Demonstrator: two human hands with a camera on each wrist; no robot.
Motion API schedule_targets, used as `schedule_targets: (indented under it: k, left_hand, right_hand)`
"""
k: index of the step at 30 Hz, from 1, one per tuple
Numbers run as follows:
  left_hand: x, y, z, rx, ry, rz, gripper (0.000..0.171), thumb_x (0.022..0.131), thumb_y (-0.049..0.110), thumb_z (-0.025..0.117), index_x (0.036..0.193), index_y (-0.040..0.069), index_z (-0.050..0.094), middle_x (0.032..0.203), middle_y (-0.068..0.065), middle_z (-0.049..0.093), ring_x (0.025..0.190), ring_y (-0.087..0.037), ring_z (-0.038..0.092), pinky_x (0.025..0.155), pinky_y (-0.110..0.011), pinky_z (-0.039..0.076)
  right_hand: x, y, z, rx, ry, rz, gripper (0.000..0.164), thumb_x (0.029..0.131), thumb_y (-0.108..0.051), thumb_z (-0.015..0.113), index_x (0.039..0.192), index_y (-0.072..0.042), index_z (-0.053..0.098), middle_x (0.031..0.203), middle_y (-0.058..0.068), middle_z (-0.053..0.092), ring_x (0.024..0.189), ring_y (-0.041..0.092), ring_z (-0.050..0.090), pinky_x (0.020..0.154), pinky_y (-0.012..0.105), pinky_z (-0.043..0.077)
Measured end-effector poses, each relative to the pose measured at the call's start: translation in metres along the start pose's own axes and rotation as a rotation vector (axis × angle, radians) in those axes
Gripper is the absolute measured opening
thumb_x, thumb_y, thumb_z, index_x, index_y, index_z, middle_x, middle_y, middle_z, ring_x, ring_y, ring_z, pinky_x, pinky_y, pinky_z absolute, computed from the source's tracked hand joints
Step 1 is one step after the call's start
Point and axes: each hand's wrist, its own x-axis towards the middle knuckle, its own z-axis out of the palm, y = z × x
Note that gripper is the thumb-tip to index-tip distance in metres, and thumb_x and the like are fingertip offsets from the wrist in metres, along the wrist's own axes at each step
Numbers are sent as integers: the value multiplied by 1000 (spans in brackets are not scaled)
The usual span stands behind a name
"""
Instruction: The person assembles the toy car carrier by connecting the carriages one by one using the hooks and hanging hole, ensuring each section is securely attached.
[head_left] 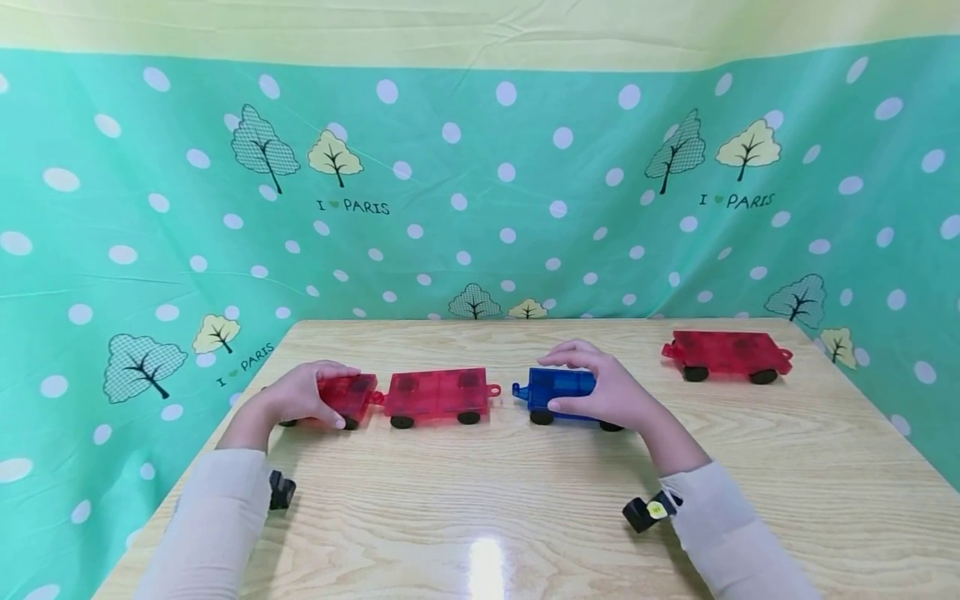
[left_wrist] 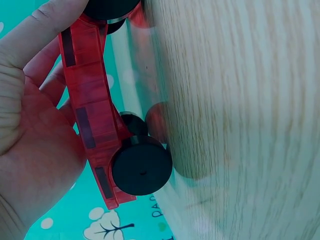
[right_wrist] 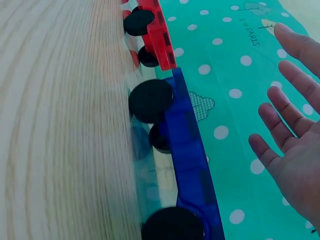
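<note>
My left hand [head_left: 300, 393] grips a red see-through toy train car [head_left: 358, 392] with black wheels at the left; in the left wrist view its thumb lies along the car's side by a wheel. That car's right end meets the hitch of a second red car [head_left: 437, 392]. To the right, across a small gap, stands a blue toy train car [head_left: 546, 385], its hook facing the second car's ring. Around the blue car's right part my right hand [head_left: 611, 392] is held with fingers spread; the right wrist view shows the fingers extended and apart from the car.
Another red train car [head_left: 726, 353] stands at the back right of the wooden table [head_left: 450, 500]. Behind the table hangs a green dotted cloth [head_left: 510, 200] printed with trees. Black wrist devices [head_left: 639, 514] sit at both cuffs.
</note>
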Motion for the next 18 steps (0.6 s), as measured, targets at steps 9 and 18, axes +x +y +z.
schedule_targets:
  k: [9, 18]
  left_hand:
    - [1, 0, 1, 14, -2, 0, 86, 63, 21, 93, 138, 7, 55, 135, -21, 52, 119, -40, 47, 88, -48, 51]
    - [1, 0, 1, 20, -3, -3, 86, 63, 21, 93, 139, 7, 54, 137, -22, 51, 121, -41, 45, 90, -50, 49]
  right_hand:
    - [-8, 7, -13, -72, -7, 29, 63, 76, -22, 85, 133, -20, 60, 140, 3, 45, 133, 31, 36, 99, 69, 33]
    - [-14, 18, -25, -126, -69, 48, 74, 72, -25, 88, 139, -21, 55, 147, 2, 38, 139, 32, 26, 99, 68, 33]
